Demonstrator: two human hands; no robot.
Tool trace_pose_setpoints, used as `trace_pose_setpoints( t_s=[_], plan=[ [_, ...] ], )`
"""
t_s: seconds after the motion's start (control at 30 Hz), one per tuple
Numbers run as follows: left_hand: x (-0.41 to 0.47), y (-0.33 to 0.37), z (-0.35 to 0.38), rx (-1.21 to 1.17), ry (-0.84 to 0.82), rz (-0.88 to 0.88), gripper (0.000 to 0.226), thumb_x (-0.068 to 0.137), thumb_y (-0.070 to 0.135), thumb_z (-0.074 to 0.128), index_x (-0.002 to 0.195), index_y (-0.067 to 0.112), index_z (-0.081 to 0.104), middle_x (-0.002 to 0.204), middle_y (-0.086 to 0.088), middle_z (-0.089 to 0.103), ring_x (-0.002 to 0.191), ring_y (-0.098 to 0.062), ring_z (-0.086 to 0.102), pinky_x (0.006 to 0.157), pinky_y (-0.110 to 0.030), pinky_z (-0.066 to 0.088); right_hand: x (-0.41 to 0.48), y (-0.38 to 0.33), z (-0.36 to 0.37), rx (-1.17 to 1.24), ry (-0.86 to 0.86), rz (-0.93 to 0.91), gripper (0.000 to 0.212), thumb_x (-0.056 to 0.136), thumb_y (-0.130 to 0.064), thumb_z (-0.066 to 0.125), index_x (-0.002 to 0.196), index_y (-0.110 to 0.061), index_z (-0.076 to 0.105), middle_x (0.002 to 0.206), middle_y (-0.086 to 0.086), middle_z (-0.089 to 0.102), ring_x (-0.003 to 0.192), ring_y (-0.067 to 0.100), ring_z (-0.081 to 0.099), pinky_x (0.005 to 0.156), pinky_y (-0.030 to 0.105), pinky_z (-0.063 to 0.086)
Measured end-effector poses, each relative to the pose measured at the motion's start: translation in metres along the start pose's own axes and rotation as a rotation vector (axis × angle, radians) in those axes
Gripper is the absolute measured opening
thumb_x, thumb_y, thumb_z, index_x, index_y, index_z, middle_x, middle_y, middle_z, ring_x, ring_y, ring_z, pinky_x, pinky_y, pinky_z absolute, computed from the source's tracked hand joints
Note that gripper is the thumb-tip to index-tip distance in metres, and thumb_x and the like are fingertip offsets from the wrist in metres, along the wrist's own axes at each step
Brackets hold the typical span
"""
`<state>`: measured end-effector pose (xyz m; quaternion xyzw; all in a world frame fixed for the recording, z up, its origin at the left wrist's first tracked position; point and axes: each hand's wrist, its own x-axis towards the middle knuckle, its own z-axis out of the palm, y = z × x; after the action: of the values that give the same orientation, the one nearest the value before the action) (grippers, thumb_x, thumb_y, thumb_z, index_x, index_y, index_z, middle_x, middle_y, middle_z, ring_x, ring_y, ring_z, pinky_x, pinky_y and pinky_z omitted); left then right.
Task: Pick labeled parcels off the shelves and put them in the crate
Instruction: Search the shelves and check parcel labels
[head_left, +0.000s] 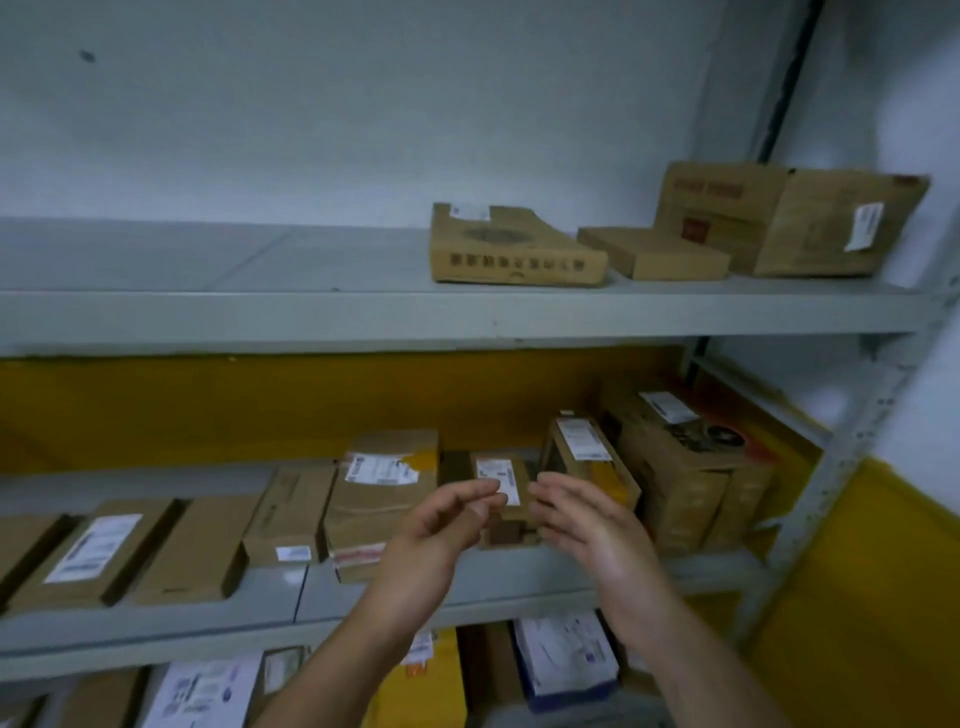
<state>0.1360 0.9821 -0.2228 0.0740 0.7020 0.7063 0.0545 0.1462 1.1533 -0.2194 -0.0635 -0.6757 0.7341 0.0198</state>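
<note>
Left hand (441, 525), right hand (592, 525) flank small labeled parcel (501, 470) (contact unclear).

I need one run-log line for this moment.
phase: reaching | left hand: open | right hand: open | target: small labeled parcel, middle shelf

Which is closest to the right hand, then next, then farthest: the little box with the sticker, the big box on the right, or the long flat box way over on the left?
1. little box: just left of the right hand, by its fingertips.
2. big box: farther off to the right.
3. long flat box: far left end of the row.
</note>
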Motion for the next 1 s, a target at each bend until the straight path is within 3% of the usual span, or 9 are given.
trace_pose_setpoints(
  t_s=[0.1,0.23,0.53,0.73,0.9,1.0],
  plan=[
    [0.009,0.024,-0.016,-0.027,-0.003,0.047,0.023,0.095,0.017,0.054,0.113,0.020,0.068,0.107,0.007,0.074,0.105,-0.007,0.066,0.082,-0.015,0.050,0.012,-0.019,0.013,0.007,-0.031,-0.062,0.018,0.097,-0.022,0.055,0.108,-0.024,0.070,0.106,-0.007,0.075,0.101,0.007,0.070,0.089,0.027,0.052],
    [0.021,0.054,-0.024,-0.001,-0.043,0.126,0.025,0.094,0.023,0.054,0.115,0.025,0.067,0.109,0.009,0.073,0.108,-0.006,0.065,0.094,-0.026,0.047,0.028,-0.043,0.018,-0.014,-0.073,-0.132,0.021,0.097,-0.024,0.054,0.112,-0.025,0.068,0.109,-0.009,0.074,0.101,0.006,0.069,0.089,0.028,0.052],
    [0.063,0.129,-0.020,0.069,0.042,0.409,0.039,0.081,0.033,0.056,0.118,0.024,0.065,0.109,0.009,0.073,0.104,-0.006,0.066,0.095,-0.028,0.047,0.080,-0.122,0.003,-0.022,-0.030,-0.447,0.022,0.097,-0.019,0.054,0.112,-0.024,0.070,0.110,-0.007,0.073,0.104,0.009,0.068,0.094,0.034,0.051],
    [0.123,0.169,-0.018,0.116,0.183,0.535,0.027,0.093,0.015,0.053,0.116,0.024,0.065,0.109,0.009,0.072,0.104,-0.008,0.067,0.093,-0.031,0.051,0.134,-0.177,-0.030,-0.002,0.082,-0.622,0.020,0.096,-0.018,0.056,0.109,-0.026,0.070,0.111,-0.008,0.071,0.108,0.008,0.064,0.093,0.026,0.048],
    [0.170,0.176,-0.033,0.172,0.335,0.468,0.025,0.096,0.017,0.054,0.114,0.029,0.066,0.113,0.012,0.070,0.111,-0.011,0.062,0.099,-0.036,0.047,0.177,-0.192,-0.041,-0.192,0.020,-0.602,0.018,0.097,-0.028,0.056,0.110,-0.036,0.066,0.112,-0.023,0.062,0.106,-0.007,0.054,0.083,0.015,0.040],
    [0.199,0.177,-0.047,0.231,0.348,0.282,0.029,0.095,0.027,0.056,0.124,0.030,0.061,0.127,0.008,0.061,0.120,-0.018,0.055,0.104,-0.039,0.043,0.201,-0.194,-0.039,-0.306,-0.018,-0.530,0.025,0.098,-0.034,0.053,0.120,-0.034,0.064,0.125,-0.017,0.059,0.119,0.004,0.049,0.098,0.027,0.039]
  ],
)
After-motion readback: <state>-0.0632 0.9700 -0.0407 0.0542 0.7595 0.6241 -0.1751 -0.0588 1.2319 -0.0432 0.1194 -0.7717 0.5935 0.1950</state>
